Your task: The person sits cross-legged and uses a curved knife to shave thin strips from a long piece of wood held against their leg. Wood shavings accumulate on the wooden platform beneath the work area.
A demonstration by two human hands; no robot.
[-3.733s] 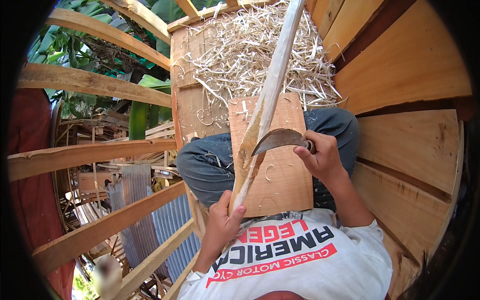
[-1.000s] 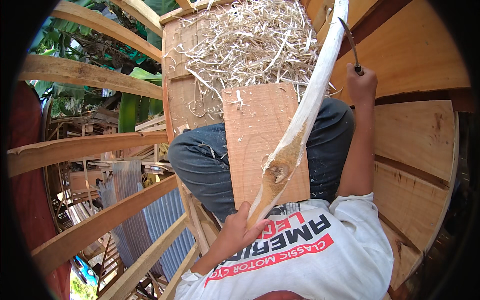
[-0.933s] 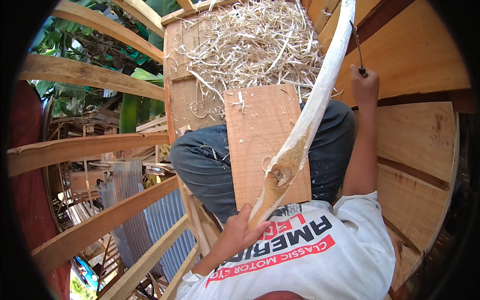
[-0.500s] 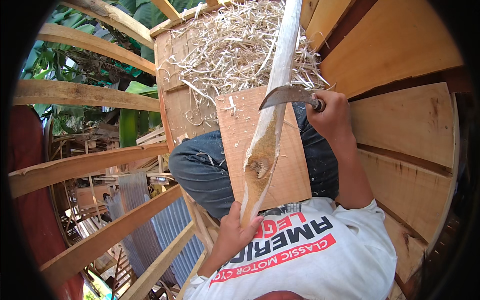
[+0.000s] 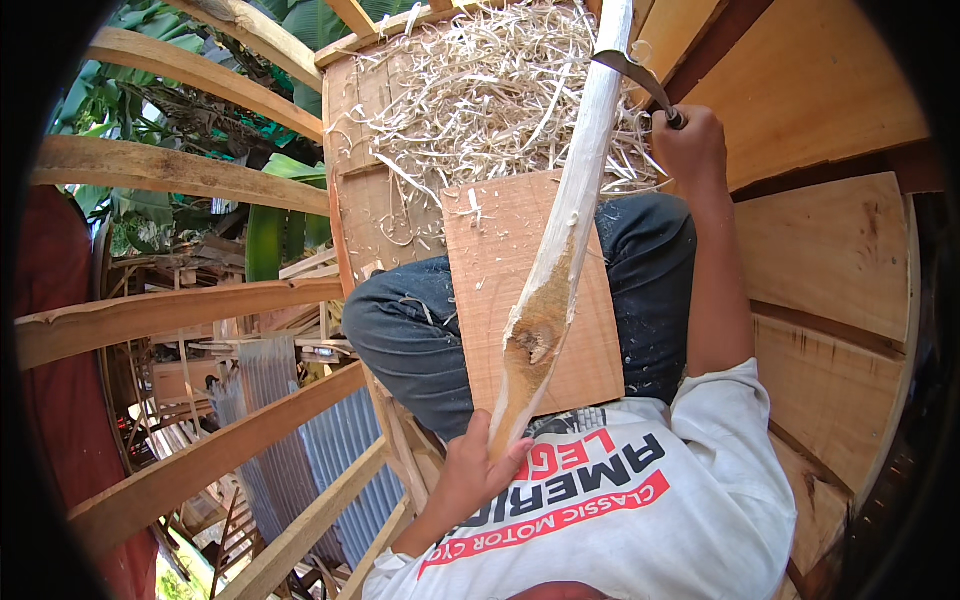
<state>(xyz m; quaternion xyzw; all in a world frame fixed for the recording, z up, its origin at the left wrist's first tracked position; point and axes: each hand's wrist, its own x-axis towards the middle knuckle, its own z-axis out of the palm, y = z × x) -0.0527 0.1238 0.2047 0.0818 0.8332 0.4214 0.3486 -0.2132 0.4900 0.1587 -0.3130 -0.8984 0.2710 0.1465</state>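
Observation:
A long pale stick (image 5: 578,185), peeled white along most of its length with a brown knotted patch near its lower end, slants away from me over a flat wooden board (image 5: 475,260) on my lap. My left hand (image 5: 480,465) is closed round the stick's near end, close to my shirt. Farther out, my right hand (image 5: 692,145) grips the handle of a curved knife (image 5: 635,72). Its dark blade lies across the stick near the upper edge, and a thin curl of shaving (image 5: 641,50) shows beside it.
A heap of pale wood shavings (image 5: 490,90) covers the plank floor (image 5: 350,215) ahead. Wooden plank walls (image 5: 830,250) rise close on the right. At the left stand spaced wooden rails (image 5: 180,320), with leaves, corrugated sheets (image 5: 350,460) and scrap wood beyond.
My right hand has moved the curved knife away from me along the stick, towards its far end. The stick has shifted slightly right; my left hand keeps its hold.

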